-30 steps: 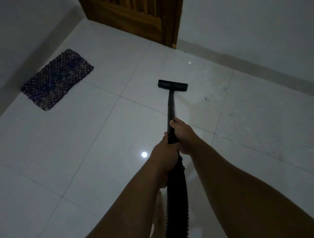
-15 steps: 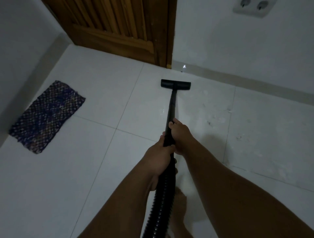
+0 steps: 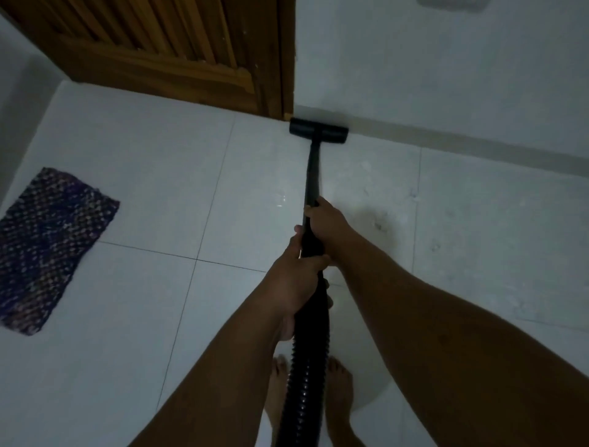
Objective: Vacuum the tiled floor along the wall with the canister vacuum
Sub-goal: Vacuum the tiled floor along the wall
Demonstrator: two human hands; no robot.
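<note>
I hold one black wand [image 3: 312, 178] with two hands: my right hand [image 3: 325, 220] wraps it higher up, fingers curled round the tube, and my left hand [image 3: 296, 280] grips just below, where the wand joins the one ribbed hose [image 3: 306, 367]. Both grips are closed tight on it, and the hands nearly touch each other. The hose runs down between my two bare feet [image 3: 339, 389] and out of view at the bottom edge; the canister itself does not show. At the far end of the wand sits one flat black nozzle [image 3: 318, 130], lying crosswise on the floor [image 3: 143, 159] and pressed against the baseboard [image 3: 446, 140] of the white wall [image 3: 430, 63], just right of the door's corner. The floor is made of large white glossy tiles with thin dark grout lines; I count parts of about six tiles. To the right of the wand the tiles carry faint specks and smudges. One brown wooden door [image 3: 165, 48] with slatted panels stands at the upper left, its frame meeting the wall right beside the nozzle. One dark woven mat [image 3: 47, 249], purple and speckled, lies flat on the floor at the far left, well apart from the nozzle. One pale outlet plate [image 3: 452, 2] shows at the top edge of the wall, cut off by the frame. Nothing lies between the nozzle and my hands.
</note>
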